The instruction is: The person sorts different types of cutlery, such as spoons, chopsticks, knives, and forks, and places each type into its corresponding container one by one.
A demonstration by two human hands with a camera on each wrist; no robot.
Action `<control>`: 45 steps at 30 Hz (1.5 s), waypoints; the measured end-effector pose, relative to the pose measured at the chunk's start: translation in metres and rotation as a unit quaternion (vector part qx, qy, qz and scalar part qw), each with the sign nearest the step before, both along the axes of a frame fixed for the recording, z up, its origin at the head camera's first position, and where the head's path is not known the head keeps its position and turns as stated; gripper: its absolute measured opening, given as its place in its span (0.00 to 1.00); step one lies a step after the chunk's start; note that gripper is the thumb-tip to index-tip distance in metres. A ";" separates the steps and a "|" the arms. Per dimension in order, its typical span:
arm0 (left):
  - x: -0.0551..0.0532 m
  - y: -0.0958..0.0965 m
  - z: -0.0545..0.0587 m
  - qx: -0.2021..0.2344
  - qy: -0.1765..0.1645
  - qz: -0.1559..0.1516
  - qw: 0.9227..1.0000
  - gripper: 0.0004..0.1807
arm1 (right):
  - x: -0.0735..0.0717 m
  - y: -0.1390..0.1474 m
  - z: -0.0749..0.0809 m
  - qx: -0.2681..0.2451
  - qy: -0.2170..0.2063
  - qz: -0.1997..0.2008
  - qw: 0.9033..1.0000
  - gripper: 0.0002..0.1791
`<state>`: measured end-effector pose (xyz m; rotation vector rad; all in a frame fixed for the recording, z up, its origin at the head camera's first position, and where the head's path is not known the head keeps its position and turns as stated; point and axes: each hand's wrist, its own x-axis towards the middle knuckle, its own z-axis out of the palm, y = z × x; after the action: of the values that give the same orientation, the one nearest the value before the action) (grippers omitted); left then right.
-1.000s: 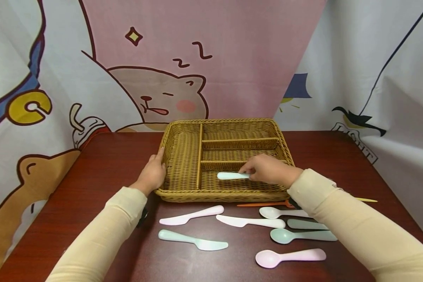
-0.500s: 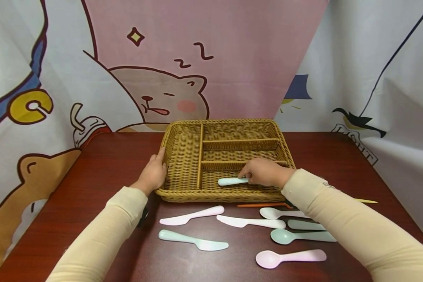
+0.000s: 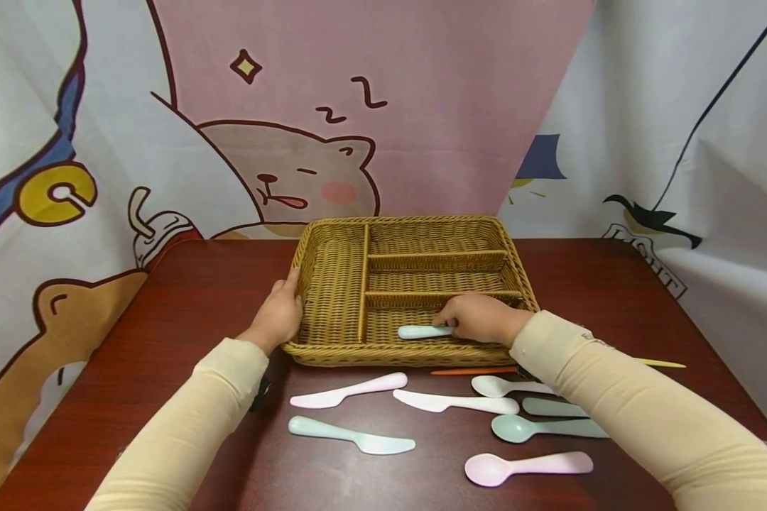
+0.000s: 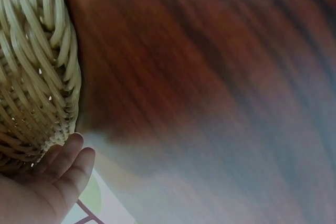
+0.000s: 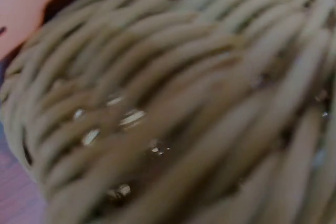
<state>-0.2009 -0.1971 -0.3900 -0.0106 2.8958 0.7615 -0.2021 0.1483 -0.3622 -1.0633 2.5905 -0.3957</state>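
Inside the front right compartment of the wicker basket (image 3: 396,353), my right hand (image 3: 486,318) pinches a light blue utensil (image 3: 422,331). Its handle points left and lies low, near the compartment floor; the hand hides the other end, so its kind does not show. My left hand (image 3: 278,312) rests against the basket's left side. In the left wrist view, that hand's fingers (image 4: 71,166) are fairly straight beside the woven wall (image 4: 39,66). Only blurred wicker (image 5: 157,108) and part of an orange utensil (image 5: 31,3) appear in the right wrist view; the right hand is out of sight there.
Before the basket lie a pink knife (image 3: 351,390), a white knife (image 3: 454,402) and a mint knife (image 3: 351,435). Rightward are a white spoon (image 3: 493,386), a green spoon (image 3: 518,428), a pink spoon (image 3: 492,469), a green handle (image 3: 552,407) and a yellow utensil (image 3: 661,363).
My right hand has lowered the light blue utensil further into the front right compartment, toward the basket's front. My left hand has stayed at the left rim.
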 end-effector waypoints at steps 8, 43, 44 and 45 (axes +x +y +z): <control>0.002 -0.001 0.000 -0.005 0.003 -0.003 1.000 0.32 | -0.001 0.002 -0.007 0.007 0.007 -0.006 1.000 0.18; -0.001 -0.001 -0.003 -0.001 0.008 -0.007 1.000 0.32 | 0.065 0.063 0.033 -0.210 0.156 -0.162 0.951 0.20; -0.001 -0.001 -0.003 0.000 0.008 -0.007 1.000 0.32 | 0.067 0.064 0.032 -0.210 0.161 -0.164 0.950 0.20; -0.001 -0.001 -0.002 0.001 0.008 -0.006 1.000 0.32 | 0.068 0.066 0.031 -0.212 0.164 -0.166 0.949 0.20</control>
<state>-0.2017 -0.1985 -0.3922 0.0144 2.9073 0.7667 -0.1340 0.2141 -0.3312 -0.8698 3.0828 -0.9694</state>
